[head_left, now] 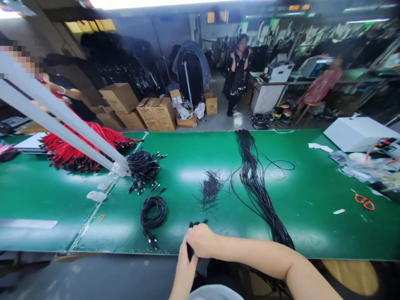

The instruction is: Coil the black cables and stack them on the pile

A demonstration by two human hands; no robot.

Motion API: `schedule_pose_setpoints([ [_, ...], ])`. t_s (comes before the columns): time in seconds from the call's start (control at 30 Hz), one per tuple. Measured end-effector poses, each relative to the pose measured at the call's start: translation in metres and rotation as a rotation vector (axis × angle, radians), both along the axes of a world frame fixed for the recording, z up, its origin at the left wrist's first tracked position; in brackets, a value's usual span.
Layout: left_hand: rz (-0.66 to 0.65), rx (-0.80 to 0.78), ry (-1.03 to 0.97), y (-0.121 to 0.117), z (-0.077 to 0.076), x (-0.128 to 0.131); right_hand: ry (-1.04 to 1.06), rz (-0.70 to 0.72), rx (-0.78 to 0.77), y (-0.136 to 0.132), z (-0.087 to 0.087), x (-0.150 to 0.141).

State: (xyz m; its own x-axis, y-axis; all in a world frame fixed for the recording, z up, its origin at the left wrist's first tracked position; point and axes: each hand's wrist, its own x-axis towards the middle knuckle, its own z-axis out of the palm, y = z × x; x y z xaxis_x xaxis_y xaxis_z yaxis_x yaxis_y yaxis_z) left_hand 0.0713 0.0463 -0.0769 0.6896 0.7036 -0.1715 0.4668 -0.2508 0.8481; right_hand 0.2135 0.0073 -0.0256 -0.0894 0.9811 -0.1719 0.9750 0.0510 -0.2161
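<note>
Both my hands meet at the near edge of the green table (218,158). My left hand (185,262) and my right hand (201,239) are closed around a black cable coil (191,248), mostly hidden between them. Just left lies a finished black cable coil (153,211) with its plugs trailing toward me. Ahead of my hands sits a small heap of black twist ties (211,187). A long bundle of loose black cables (258,183) runs from the far edge down past my right forearm and over the near edge.
A pile of coiled black cables (142,164) and a heap of red cables (73,152) lie at the left. A white box (356,132), plastic bags and orange scissors (364,202) are at the right. Cardboard boxes (156,112) and other people are beyond the table.
</note>
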Motion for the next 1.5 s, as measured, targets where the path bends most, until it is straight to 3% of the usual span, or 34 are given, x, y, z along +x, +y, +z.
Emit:
schedule_pose_setpoints([
  [0.07,0.009,-0.187,-0.030,-0.006,0.000,-0.007,-0.004,-0.032,0.007,-0.003,-0.007,0.004],
  [0.1,-0.025,-0.210,0.006,-0.002,0.005,-0.011,-0.008,-0.030,0.033,-0.006,-0.008,0.005],
  [0.23,-0.146,0.166,0.139,0.041,0.036,-0.023,0.014,0.102,0.195,-0.016,-0.006,0.002],
  [0.33,-0.382,0.223,0.188,0.062,0.048,-0.017,0.065,0.196,0.236,-0.018,0.001,-0.006],
  [0.43,-0.485,0.205,0.370,0.058,0.041,-0.008,0.072,0.161,0.209,-0.017,0.002,-0.011],
  [0.57,-0.295,0.189,0.364,0.037,0.019,-0.004,0.063,0.061,0.150,-0.011,-0.005,-0.010],
  [0.63,-0.150,0.010,0.262,0.027,0.011,-0.002,0.050,0.025,0.095,-0.009,-0.011,-0.007],
  [0.77,0.145,-0.657,-0.007,0.014,0.006,-0.002,0.030,-0.007,0.047,-0.009,-0.022,-0.005],
  [0.83,0.301,-0.917,-0.048,0.013,0.007,-0.005,0.032,-0.020,0.077,-0.011,-0.024,-0.006],
  [0.97,0.412,-1.080,-0.091,0.022,0.005,-0.005,0.052,-0.023,0.095,-0.012,-0.012,-0.008],
  [1.03,0.449,-1.045,-0.118,0.028,0.006,0.000,0.090,-0.071,0.038,-0.011,-0.003,-0.007],
  [1.13,0.455,-0.950,-0.190,0.030,0.011,0.014,0.176,-0.268,-0.035,-0.007,0.007,-0.005],
  [1.3,0.352,-0.677,-0.315,0.012,0.018,0.025,0.205,-0.522,0.042,-0.008,0.012,0.007],
  [1.4,0.009,-0.507,-0.173,-0.002,0.038,0.009,0.166,-0.530,0.026,-0.024,0.023,0.021],
  [1.47,-0.251,-0.327,-0.052,-0.005,0.066,0.001,0.177,-0.482,0.015,-0.037,0.034,0.034],
  [1.5,-0.273,-0.152,-0.069,-0.004,0.081,0.001,0.189,-0.442,0.010,-0.042,0.039,0.041],
])
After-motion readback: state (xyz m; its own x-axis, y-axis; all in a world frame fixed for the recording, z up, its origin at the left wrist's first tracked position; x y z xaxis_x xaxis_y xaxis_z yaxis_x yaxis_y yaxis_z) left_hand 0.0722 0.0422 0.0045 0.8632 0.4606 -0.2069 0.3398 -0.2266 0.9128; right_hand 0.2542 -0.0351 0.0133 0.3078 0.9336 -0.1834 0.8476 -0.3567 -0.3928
